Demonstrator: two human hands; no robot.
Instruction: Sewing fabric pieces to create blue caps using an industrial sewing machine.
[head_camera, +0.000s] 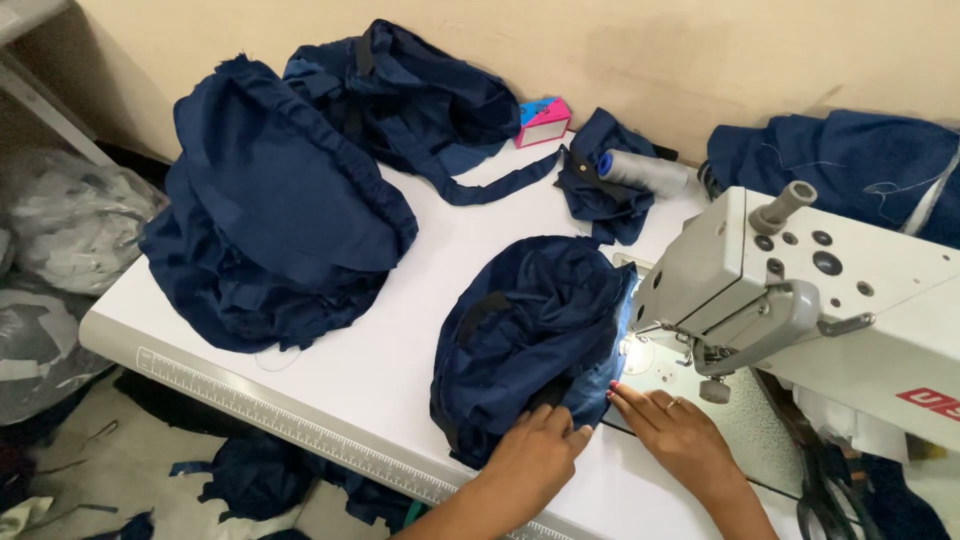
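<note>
Both hands press flat near the counter's (330, 440) front edge: left hand (535, 458) on the navy garment (525, 340), right hand (672, 430) beside it under the sewing machine (800, 300). Open white surface lies between garment and cloth pile (270, 210).

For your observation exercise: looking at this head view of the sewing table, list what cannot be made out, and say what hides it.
- Needle of the sewing machine: hidden behind the machine head and glare from its lamp.
- Left hand fingertips: tucked into the navy fabric, so its grip is unclear.
- Scissors: cut off by the bottom edge.
- Right hand ring: too small to describe.
- Floor scraps: partly hidden under the table.
</note>
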